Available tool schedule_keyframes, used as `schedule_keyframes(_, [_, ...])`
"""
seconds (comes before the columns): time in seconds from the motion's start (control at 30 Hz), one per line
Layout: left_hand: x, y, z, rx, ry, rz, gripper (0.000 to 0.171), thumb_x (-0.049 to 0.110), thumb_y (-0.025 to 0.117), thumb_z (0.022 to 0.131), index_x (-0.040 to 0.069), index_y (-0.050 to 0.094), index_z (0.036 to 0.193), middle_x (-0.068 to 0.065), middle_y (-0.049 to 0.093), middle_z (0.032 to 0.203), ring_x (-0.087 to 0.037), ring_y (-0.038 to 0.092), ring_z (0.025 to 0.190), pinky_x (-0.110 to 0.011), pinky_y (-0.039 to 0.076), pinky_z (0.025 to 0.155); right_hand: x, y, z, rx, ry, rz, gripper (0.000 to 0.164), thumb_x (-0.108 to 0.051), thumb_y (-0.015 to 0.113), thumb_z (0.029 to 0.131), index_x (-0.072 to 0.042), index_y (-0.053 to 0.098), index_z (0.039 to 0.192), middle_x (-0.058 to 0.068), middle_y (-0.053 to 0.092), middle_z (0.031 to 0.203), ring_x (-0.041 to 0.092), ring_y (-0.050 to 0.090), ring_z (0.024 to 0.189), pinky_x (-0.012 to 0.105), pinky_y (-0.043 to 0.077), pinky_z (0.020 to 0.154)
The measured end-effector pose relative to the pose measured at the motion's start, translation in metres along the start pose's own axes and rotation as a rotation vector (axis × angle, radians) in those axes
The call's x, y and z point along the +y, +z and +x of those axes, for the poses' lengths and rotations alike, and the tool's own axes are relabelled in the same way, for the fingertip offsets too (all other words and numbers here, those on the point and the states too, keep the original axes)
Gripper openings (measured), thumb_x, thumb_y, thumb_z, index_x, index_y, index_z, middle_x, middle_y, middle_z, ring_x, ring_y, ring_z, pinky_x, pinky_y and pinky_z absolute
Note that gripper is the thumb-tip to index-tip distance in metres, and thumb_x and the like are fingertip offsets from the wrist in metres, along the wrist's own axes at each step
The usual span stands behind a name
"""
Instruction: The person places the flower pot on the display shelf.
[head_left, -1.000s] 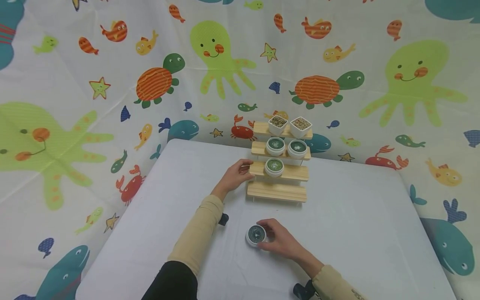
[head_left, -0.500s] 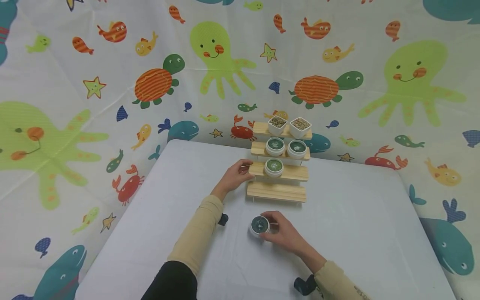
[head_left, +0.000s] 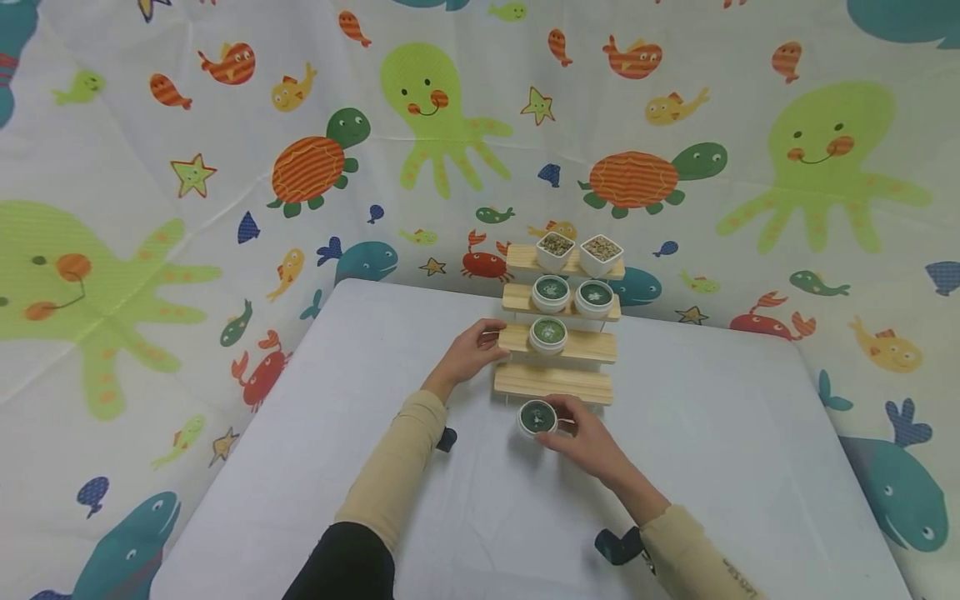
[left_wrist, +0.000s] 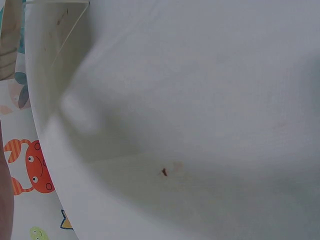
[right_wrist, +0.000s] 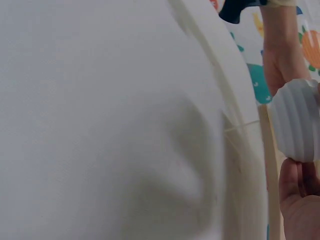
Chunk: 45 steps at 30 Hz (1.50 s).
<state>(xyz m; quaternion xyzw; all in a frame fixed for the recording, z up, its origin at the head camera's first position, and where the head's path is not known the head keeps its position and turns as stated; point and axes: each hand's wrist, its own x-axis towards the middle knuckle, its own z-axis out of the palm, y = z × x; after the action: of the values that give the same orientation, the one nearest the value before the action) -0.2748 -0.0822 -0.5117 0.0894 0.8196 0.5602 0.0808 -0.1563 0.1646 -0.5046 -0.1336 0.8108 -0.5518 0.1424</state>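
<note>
My right hand (head_left: 587,442) pinches a small round white pot (head_left: 537,418) with a dark green top by its right side, just in front of the lowest shelf of a tiered wooden display stand (head_left: 553,383). In the right wrist view the pot's ribbed white wall (right_wrist: 296,121) shows, with fingers (right_wrist: 295,180) against it. My left hand (head_left: 467,358) holds the left end of the stand's second shelf from the bottom. On that shelf sits a round white pot with a lighter green top (head_left: 548,334). The lowest shelf carries nothing.
Two round green-topped pots (head_left: 595,297) stand one shelf higher. Two square white pots (head_left: 556,250) with grainy brownish contents occupy the top shelf. A white cloth (head_left: 712,467) covers the table, and a curtain (head_left: 465,100) printed with sea animals hangs behind it.
My right hand has carried the dark green-topped pot forward and slightly right, up to the stand's front. My left hand has stayed at the shelf end.
</note>
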Motion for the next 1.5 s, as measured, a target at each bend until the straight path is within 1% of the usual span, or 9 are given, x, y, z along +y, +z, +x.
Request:
schedule_keyframes(0.27, [0.0,0.0,-0.001,-0.005,0.006,-0.012,0.053,0.017,0.074,0.088,0.009,0.05,0.135,-0.007,0.052,0.14,-0.02,0.051,0.13,-0.025,0.044,0.108,-0.009,-0.015,0.007,0.047,0.028,-0.023,0.058,-0.026,0.077,0.084,-0.01,0.051,0.134,0.008,0.054,0.128,0.026,0.052,0.121,0.045,0.045,0.109])
schedule_keyframes(0.47, [0.0,-0.001,-0.001,-0.008,0.008,-0.019,0.053,0.017,0.074,0.088,0.009,0.05,0.136,-0.007,0.051,0.14,-0.02,0.05,0.13,-0.024,0.044,0.107,-0.016,-0.029,0.014,0.095,0.035,-0.01,0.058,-0.025,0.075,0.087,-0.005,0.05,0.135,0.013,0.053,0.131,0.031,0.05,0.123,0.049,0.043,0.109])
schedule_keyframes(0.63, [0.0,-0.001,-0.001,-0.01,0.013,-0.011,0.054,0.017,0.074,0.088,0.009,0.05,0.136,-0.008,0.051,0.14,-0.021,0.051,0.13,-0.025,0.044,0.108,-0.021,-0.041,0.017,0.134,0.076,-0.005,0.061,-0.03,0.073,0.089,-0.005,0.046,0.138,0.013,0.05,0.137,0.031,0.045,0.128,0.048,0.038,0.113])
schedule_keyframes(0.77, [0.0,-0.001,-0.001,-0.009,0.021,-0.013,0.053,0.016,0.074,0.088,0.009,0.05,0.136,-0.008,0.052,0.14,-0.021,0.051,0.129,-0.024,0.044,0.107,-0.026,-0.05,0.021,0.168,0.089,0.018,0.062,-0.028,0.072,0.09,-0.004,0.044,0.139,0.015,0.048,0.139,0.032,0.043,0.131,0.048,0.036,0.115])
schedule_keyframes(0.8, [0.006,-0.002,-0.003,-0.017,0.018,-0.015,0.053,0.015,0.073,0.089,0.007,0.05,0.136,-0.01,0.051,0.141,-0.023,0.05,0.13,-0.025,0.044,0.108,-0.033,-0.051,0.02,0.175,0.092,0.02,0.061,-0.026,0.071,0.091,-0.003,0.043,0.14,0.016,0.047,0.139,0.034,0.043,0.131,0.048,0.036,0.115])
schedule_keyframes(1.0, [0.007,-0.003,-0.004,-0.025,0.017,-0.03,0.054,0.015,0.073,0.089,0.007,0.05,0.137,-0.011,0.05,0.141,-0.024,0.049,0.131,-0.029,0.043,0.11,-0.036,-0.062,0.028,0.229,0.081,0.034,0.059,-0.023,0.069,0.092,-0.002,0.042,0.14,0.015,0.047,0.139,0.032,0.043,0.131,0.046,0.035,0.116])
schedule_keyframes(1.03, [0.002,-0.002,-0.002,-0.016,0.018,-0.029,0.054,0.016,0.074,0.088,0.009,0.05,0.137,-0.01,0.051,0.141,-0.023,0.05,0.13,-0.028,0.043,0.109,-0.03,-0.064,0.032,0.24,0.078,0.039,0.06,-0.025,0.07,0.091,-0.004,0.042,0.14,0.014,0.047,0.139,0.031,0.043,0.131,0.045,0.035,0.115])
schedule_keyframes(1.3, [0.002,-0.001,-0.001,-0.011,-0.001,-0.006,0.054,0.018,0.074,0.089,0.01,0.049,0.137,-0.008,0.051,0.141,-0.02,0.05,0.13,-0.025,0.044,0.108,-0.033,-0.075,0.042,0.303,0.141,0.051,0.065,-0.03,0.069,0.092,-0.006,0.039,0.143,0.013,0.043,0.142,0.03,0.04,0.132,0.044,0.037,0.115])
schedule_keyframes(1.5, [0.002,-0.001,-0.001,-0.01,0.011,-0.002,0.055,0.017,0.073,0.089,0.009,0.049,0.137,-0.009,0.051,0.14,-0.02,0.05,0.13,-0.024,0.044,0.108,-0.032,-0.08,0.049,0.319,0.165,0.026,0.065,-0.03,0.069,0.091,-0.006,0.038,0.144,0.015,0.042,0.143,0.031,0.04,0.133,0.043,0.038,0.114])
